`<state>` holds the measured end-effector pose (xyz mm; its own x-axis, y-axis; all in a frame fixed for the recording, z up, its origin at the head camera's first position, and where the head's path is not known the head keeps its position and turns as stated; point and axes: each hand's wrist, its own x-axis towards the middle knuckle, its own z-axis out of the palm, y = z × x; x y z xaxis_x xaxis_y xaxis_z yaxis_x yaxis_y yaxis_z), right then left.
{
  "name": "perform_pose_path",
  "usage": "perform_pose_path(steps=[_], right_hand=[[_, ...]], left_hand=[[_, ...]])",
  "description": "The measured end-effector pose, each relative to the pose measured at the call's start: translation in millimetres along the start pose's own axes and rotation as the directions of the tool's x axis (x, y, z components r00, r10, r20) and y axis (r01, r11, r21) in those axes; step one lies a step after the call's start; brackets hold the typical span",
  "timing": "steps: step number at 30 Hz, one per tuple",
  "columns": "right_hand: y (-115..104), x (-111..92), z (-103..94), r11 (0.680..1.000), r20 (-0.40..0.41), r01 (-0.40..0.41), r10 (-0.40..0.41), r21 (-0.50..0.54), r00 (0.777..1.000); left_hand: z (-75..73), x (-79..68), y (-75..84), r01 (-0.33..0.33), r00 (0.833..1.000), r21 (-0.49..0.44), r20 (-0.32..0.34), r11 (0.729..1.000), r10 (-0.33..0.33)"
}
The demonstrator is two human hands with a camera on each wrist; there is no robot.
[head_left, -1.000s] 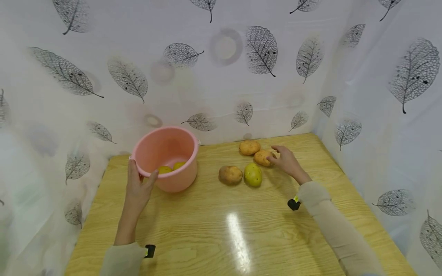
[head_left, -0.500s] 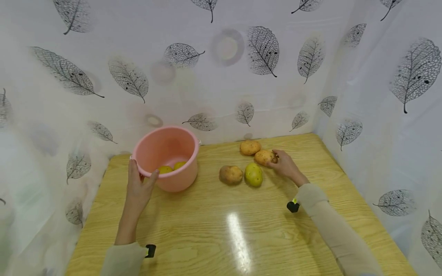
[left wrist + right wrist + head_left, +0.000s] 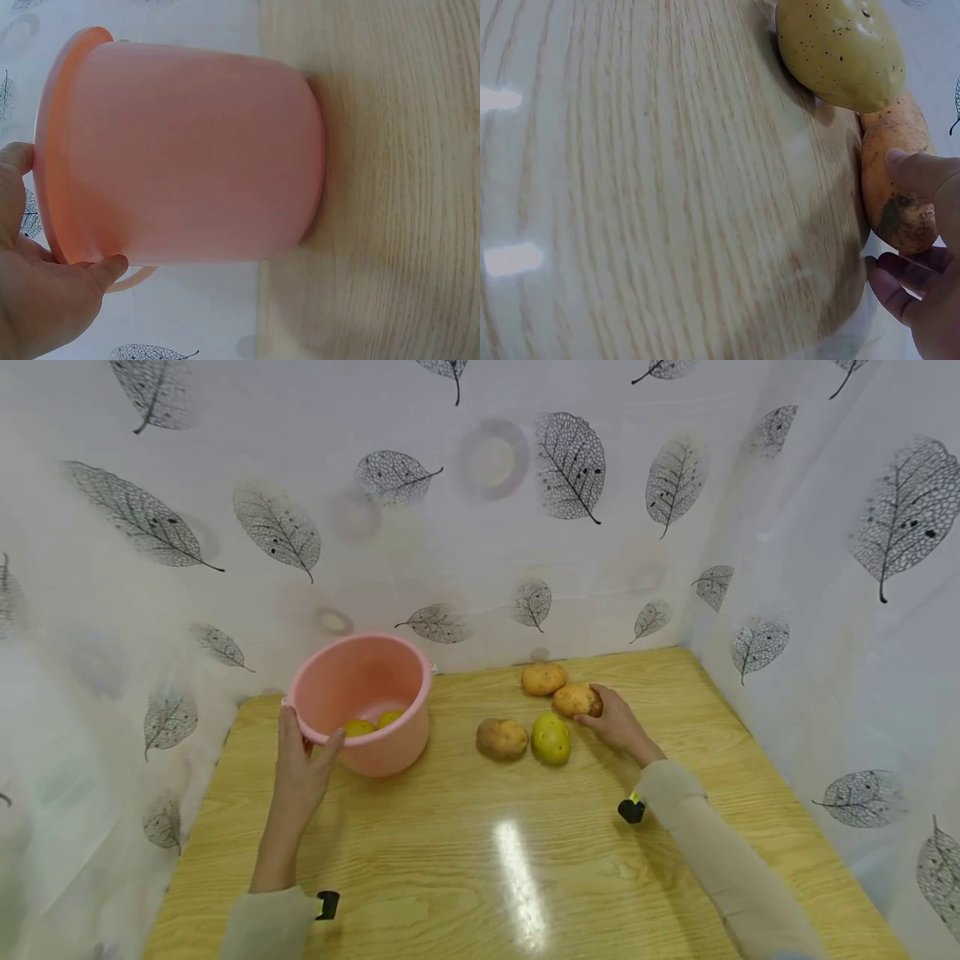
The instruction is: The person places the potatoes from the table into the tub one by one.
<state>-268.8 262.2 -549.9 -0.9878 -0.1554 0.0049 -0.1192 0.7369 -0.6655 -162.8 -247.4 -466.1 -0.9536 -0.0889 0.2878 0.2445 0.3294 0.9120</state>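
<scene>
A pink bucket [image 3: 386,756] stands at the left of the table, with two yellow-green potatoes [image 3: 359,727] visible inside. My left hand [image 3: 298,772] grips its near-left rim; in the left wrist view the thumb lies on the outer wall. On the right, my right hand [image 3: 618,722] holds the right end of a brown potato [image 3: 576,701], which rests on the table. The right wrist view shows my thumb on this potato's side and fingers around its dark-patched end. Close by lie a greenish potato [image 3: 551,739], a brown potato [image 3: 502,740] and another brown potato [image 3: 543,679].
The wooden table [image 3: 420,860] carries everything and reflects a bright light streak near its front. A white curtain [image 3: 480,543] with leaf prints hangs directly behind the table's far edge and along its right and left sides.
My right hand has come down and left onto the brown potato, and its fingers have closed around the end. The left hand and bucket have stayed in place.
</scene>
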Motion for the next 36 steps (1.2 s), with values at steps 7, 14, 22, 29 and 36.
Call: perform_pose_path(steps=[7, 14, 22, 29, 36], right_hand=[[0, 0, 0.0, 1.000, 0.001, -0.006, 0.006, -0.005, 1.000], [3, 1, 1.4, 1.000, -0.014, 0.001, -0.001, 0.001, 1.000], [2, -3, 2.1, 0.999, -0.024, -0.007, 0.008, 0.041, 1.000], [0, -8, -1.8, 0.999, -0.056, -0.011, 0.013, 0.048, 0.998], [-11, -14, -11.1, 0.998, -0.107, -0.016, 0.023, 0.064, 0.994]], left_hand=[[-0.7, 0.0, 0.8, 0.049, 0.999, 0.024, 0.008, 0.999, -0.049], [-0.8, 0.1, 1.1, 0.052, 0.999, 0.031, 0.009, 0.998, -0.052], [-1.7, -1.1, 1.6, 0.089, 0.996, 0.046, 0.015, 0.995, -0.089], [-1.0, -1.5, 5.4, 0.093, 0.995, 0.046, 0.017, 0.995, -0.094], [-0.9, -1.5, 4.8, 0.072, 0.997, 0.034, 0.013, 0.997, -0.073]])
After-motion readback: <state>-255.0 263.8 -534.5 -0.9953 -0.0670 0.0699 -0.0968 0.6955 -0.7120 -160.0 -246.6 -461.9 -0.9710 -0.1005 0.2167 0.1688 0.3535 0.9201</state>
